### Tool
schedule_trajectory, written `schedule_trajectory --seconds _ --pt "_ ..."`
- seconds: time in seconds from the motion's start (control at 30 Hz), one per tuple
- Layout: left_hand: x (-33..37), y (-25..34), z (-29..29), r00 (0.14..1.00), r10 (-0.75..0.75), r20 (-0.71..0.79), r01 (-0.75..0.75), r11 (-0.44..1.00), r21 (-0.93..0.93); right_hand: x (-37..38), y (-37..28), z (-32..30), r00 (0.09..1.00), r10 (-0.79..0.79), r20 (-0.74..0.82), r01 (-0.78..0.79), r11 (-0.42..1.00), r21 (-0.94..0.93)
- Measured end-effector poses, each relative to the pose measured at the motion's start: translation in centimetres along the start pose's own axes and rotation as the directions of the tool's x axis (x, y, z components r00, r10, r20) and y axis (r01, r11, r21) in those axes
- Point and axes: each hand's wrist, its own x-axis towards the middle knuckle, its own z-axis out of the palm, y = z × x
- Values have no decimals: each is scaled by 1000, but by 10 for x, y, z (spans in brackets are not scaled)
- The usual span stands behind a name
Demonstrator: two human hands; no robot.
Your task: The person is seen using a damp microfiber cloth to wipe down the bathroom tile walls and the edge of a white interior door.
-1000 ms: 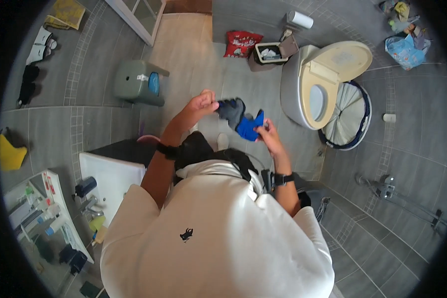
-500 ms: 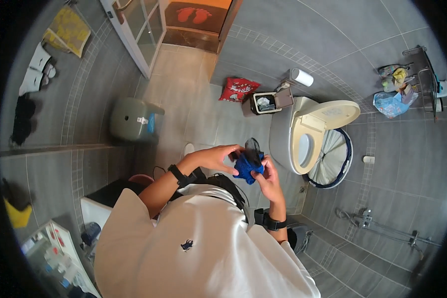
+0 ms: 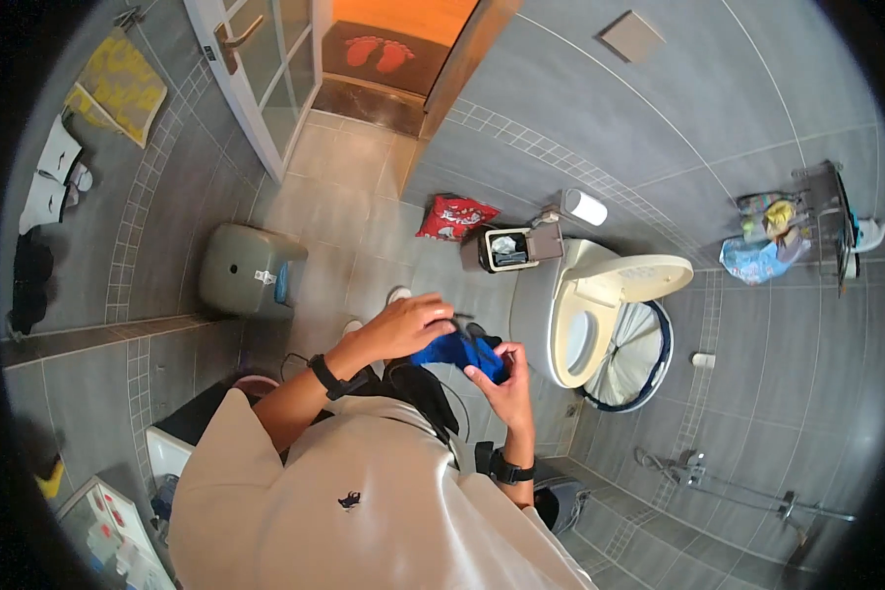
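Observation:
A bright blue cloth item [image 3: 449,351] with thin dark parts along its upper side is stretched between my hands in front of my waist. Its exact kind does not show. My left hand [image 3: 410,325] pinches the upper left of it, fingers bent over a narrow dark strip. At its right end my right hand [image 3: 504,389] grips the blue cloth between thumb and fingers. Both wrists wear black bands.
To the right stands a toilet [image 3: 571,344] with its lid raised, a lined round basket [image 3: 667,339] beside it. An open small bin [image 3: 482,253] and red bag [image 3: 454,216] sit by the wall. A grey-green container [image 3: 228,270] stands left, near the open door [image 3: 265,98].
The blue cloth has gone from bunched up to spread wider between my hands. My left hand has turned over its top edge. The view has shifted slightly.

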Motion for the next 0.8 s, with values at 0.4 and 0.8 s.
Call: schedule_trajectory --seconds 0.4,0.8 --pt "77 20 -33 980 31 -196 -49 995 -89 124 -1 -9 945 -317 81 327 926 -188" --pt "142 21 -52 954 -299 -32 274 909 -314 180 -2 -22 954 -288 -77 218 849 -481"
